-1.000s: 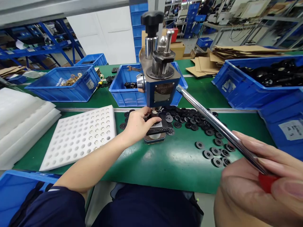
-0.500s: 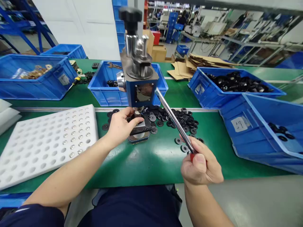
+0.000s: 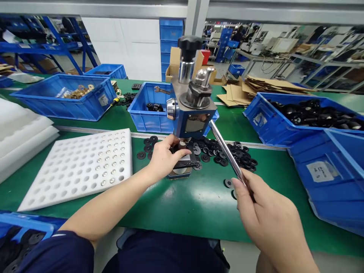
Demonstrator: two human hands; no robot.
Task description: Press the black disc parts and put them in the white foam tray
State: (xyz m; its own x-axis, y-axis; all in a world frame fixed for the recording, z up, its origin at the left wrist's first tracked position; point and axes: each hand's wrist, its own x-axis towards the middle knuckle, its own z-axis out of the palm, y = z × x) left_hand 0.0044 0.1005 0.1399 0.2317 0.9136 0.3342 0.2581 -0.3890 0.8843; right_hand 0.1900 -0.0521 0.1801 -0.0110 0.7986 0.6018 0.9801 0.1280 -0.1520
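Observation:
A small blue hand press [image 3: 193, 113] stands mid-table on the green mat. My left hand [image 3: 164, 159] reaches under its ram, fingers pinched on a black part on the press base [image 3: 182, 172]. My right hand [image 3: 269, 218] is wrapped round the end of the press's long steel lever [image 3: 226, 151], which slopes down towards me. Several black discs [image 3: 224, 151] lie scattered behind and to the right of the press.
A white foam tray [image 3: 76, 167] with small metal pieces in its holes lies at the left, beside stacked foam sheets [image 3: 19, 132]. Blue bins stand behind [image 3: 68, 98] and at the right [image 3: 309, 117]. Flattened cardboard [image 3: 264, 85] lies at the back.
My head has shifted, so the whole view has moved. My right hand has stayed on the lever's end; my left hand has remained under the ram.

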